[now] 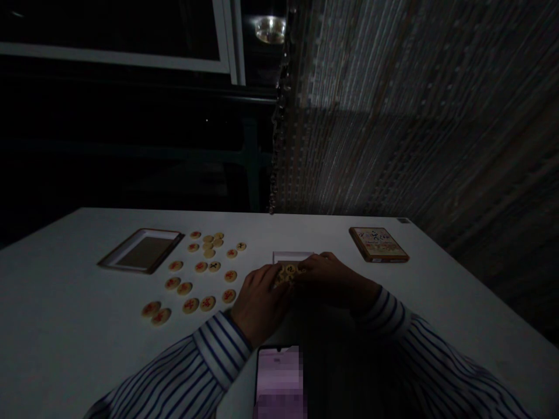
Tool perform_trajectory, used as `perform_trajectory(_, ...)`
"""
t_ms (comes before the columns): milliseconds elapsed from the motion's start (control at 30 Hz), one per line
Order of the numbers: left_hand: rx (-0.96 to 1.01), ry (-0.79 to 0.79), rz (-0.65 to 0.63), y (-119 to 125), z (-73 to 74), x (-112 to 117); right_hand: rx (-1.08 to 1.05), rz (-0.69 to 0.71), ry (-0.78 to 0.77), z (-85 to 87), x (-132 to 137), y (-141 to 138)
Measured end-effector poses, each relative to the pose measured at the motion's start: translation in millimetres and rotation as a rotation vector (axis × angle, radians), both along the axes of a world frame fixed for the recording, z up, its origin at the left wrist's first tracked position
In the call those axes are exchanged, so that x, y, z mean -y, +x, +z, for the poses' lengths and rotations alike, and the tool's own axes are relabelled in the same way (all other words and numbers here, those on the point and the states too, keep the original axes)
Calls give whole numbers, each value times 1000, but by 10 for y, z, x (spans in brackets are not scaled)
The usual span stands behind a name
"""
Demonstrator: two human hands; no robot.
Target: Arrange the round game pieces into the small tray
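Note:
My left hand and my right hand meet at the middle of a white table, fingers curled round a small cluster of round wooden game pieces held between them. Just behind the hands lies a small white sheet or tray. Several more round pieces, pale with red or black marks, lie scattered flat on the table to the left of my left hand. Both sleeves are blue-and-white striped.
An open box tray lies at the back left, and a printed box lid at the back right. A lit phone stands near the front edge. A bead curtain hangs behind; the room is dark.

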State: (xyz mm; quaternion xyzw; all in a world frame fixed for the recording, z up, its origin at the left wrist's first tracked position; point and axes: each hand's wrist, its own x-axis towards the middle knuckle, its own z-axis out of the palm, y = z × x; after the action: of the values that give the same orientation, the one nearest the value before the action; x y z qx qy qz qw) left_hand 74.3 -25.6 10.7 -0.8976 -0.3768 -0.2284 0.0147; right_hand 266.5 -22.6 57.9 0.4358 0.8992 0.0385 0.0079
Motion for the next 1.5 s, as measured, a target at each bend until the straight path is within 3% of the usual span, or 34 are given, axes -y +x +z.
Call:
perform_trajectory(1167, -21, -44, 11, 5, 30, 12, -12, -6, 28, 26, 42, -13)
perform_trajectory(1500, 12, 7, -6, 4, 6, 4, -20, 10, 54, -6, 38, -14)
